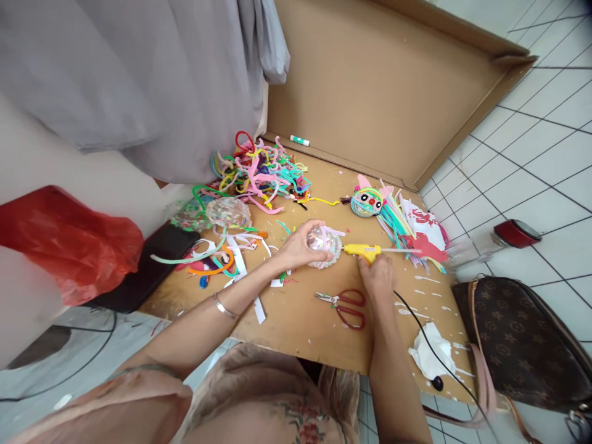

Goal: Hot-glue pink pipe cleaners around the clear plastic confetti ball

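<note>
My left hand (300,243) is closed around a small clear ball wrapped in pink and white strips (326,246), resting on the cardboard sheet (296,320). My right hand (377,274) grips a yellow glue gun (363,251) whose nozzle points left at the ball, almost touching it. A black cord (425,339) runs from the gun toward me. Red-handled scissors (345,305) lie just in front of both hands.
A heap of coloured pipe cleaners (261,172) lies at the back left, with two more decorated balls (226,213) near it. A round face craft (367,202) and strips sit at right. A crumpled tissue (430,351), a brown handbag (522,345) and a red bag (65,240) flank the board.
</note>
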`<state>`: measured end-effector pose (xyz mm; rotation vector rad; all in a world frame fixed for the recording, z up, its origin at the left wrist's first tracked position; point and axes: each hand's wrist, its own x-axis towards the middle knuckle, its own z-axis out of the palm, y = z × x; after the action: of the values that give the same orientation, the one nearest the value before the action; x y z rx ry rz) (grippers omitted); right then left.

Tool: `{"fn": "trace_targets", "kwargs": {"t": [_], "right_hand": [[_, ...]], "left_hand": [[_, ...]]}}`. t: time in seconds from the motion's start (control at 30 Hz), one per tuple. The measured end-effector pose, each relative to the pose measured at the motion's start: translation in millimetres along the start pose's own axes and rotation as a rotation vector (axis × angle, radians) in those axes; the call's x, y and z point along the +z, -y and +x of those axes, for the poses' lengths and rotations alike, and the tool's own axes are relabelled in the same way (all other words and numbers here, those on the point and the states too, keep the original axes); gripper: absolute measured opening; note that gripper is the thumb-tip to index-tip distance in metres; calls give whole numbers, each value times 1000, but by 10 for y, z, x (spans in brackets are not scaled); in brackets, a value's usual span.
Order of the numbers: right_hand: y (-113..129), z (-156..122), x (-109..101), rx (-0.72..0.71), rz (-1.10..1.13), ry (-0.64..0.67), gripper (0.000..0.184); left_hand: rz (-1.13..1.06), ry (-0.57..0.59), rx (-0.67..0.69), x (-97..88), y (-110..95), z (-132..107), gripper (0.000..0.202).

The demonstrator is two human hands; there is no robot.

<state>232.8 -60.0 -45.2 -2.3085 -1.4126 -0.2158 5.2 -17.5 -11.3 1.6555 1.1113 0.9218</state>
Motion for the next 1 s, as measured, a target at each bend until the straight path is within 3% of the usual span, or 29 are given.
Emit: {"fn": "trace_targets", "kwargs": {"t": [0.07,0.17,0.27,0.33,0.43,0.57,0.77,1.0], "right_hand": [[23,-30,-13,-26,-26,-11,38],[107,-59,-112,-144,6,-135,43],[283,-96,-294,-399,287,-253,42],[441,-131,-429,-552,480,-253,41],[660,-168,-583,-705,568,-224,35],[788,-166,-623,-737,602,-195,22],[761,-205,-528,-783,670,-274,11],[733,-250,-485,-757,649,-234,16]], "left_hand": [[-5,0,-3,-2,-19,-11,73],[-19,-5,5,-7,-36,-20,72],[-23,1,23,-18,-40,-16,72],[-8,11,24,-27,-35,-10,73],[6,18,29,-33,-18,3,72],[-7,18,68,-25,15,17,72],[-9,26,62,-30,26,16,69],[21,38,44,-31,24,12,73]]}}
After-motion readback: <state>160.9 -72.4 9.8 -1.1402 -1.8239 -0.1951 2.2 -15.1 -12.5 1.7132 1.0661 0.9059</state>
